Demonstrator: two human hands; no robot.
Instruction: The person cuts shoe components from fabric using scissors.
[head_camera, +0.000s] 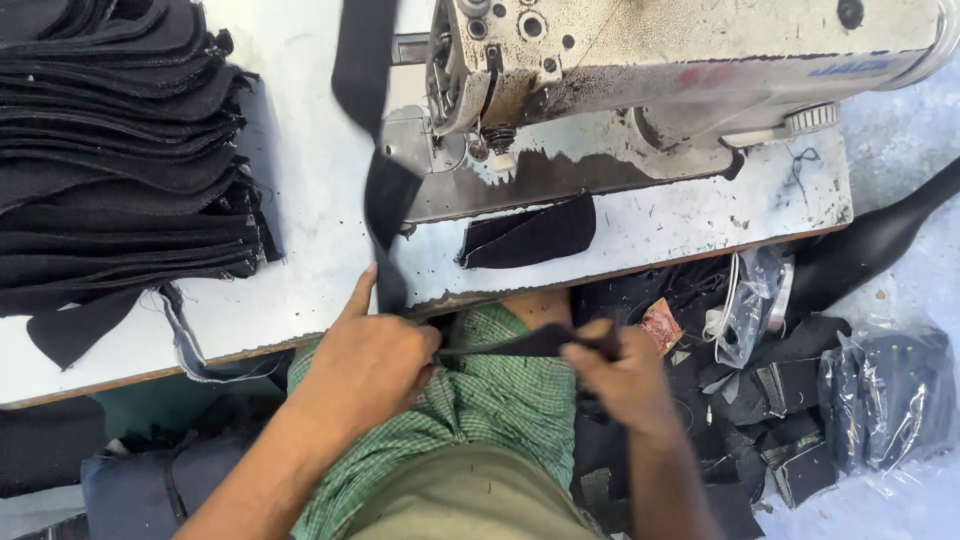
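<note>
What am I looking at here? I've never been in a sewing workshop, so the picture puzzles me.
The one picture comes from a camera on the person's head, looking down at their own lap and hands. The grey machine is a sewing machine on a white table. Left on the table lies a stack of dark cloth pieces; one single piece lies below the needle. The left hand and the right hand each grip a long dark strip, stretched between them and running up past the machine. Scraps and plastic bags lie on the floor.

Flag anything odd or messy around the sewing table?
Black fabric scraps and plastic bags lie heaped on the floor to the right. The sewing machine looks grimy and worn. The stack of black pieces leans, edges fraying.
</note>
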